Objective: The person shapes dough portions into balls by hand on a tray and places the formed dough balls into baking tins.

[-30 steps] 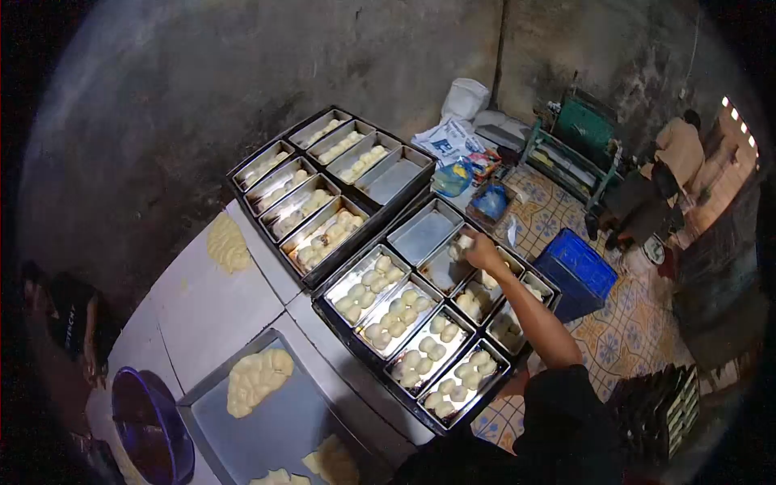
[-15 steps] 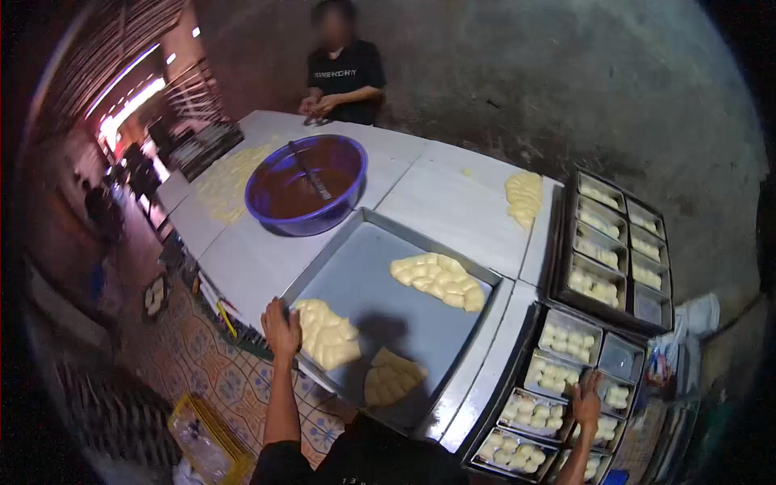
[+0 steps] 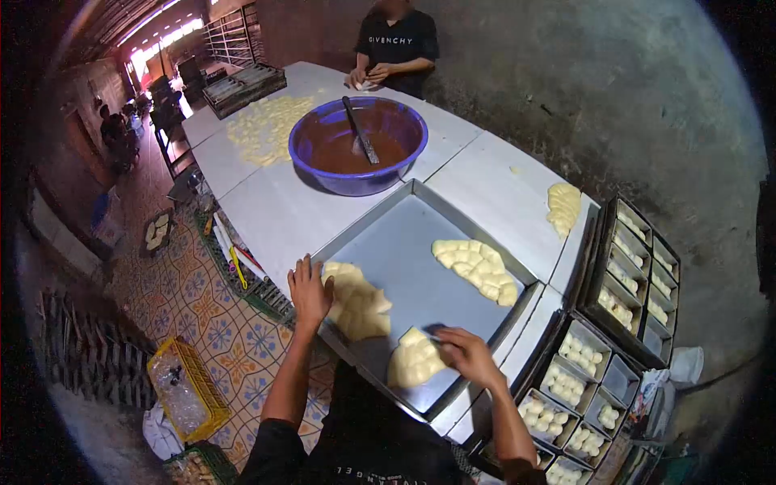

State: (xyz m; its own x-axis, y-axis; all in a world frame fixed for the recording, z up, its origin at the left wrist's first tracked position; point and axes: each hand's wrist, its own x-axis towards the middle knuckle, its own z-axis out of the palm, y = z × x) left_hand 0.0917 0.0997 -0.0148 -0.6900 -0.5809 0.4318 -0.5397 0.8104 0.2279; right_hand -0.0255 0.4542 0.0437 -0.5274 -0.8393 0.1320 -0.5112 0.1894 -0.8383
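Observation:
A large grey metal tray [image 3: 388, 234] lies on the white table with three slabs of pale, scored dough in it. My left hand [image 3: 309, 293] rests at its left rim with the fingers spread, beside the left dough slab [image 3: 354, 305]. At the near slab [image 3: 415, 361], my right hand [image 3: 471, 357] has its fingers bent and closed on the dough's right edge; the fingertips are partly hidden. The third slab [image 3: 477, 268] sits toward the tray's right side.
A purple basin [image 3: 360, 184] of brown contents, with a dark stick across it, stands behind the tray. Loaf tins [image 3: 575, 356] of dough balls sit at right, near another rack [image 3: 630, 283]. More dough [image 3: 563, 208] lies on the table. A person [image 3: 396, 48] works opposite.
My right hand has moved left from the loaf tins to the near dough slab. My left hand stays at the tray's left rim, and the camera view has shifted.

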